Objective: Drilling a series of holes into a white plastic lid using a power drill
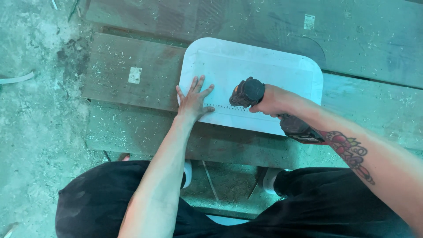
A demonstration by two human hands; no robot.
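While the white rounded-corner plastic panel lies flat on the dark wooden plank counter, toward its middle, a row of small holes runs along the panel's near edge. The left hand is spread open, pressing that edge down. The right hand grips a black and orange cordless drill, its nose down at the end of the row, so drilling looks under way; the next hole calls for a small shift along the line. Wood shavings litter the counter and the concrete floor.
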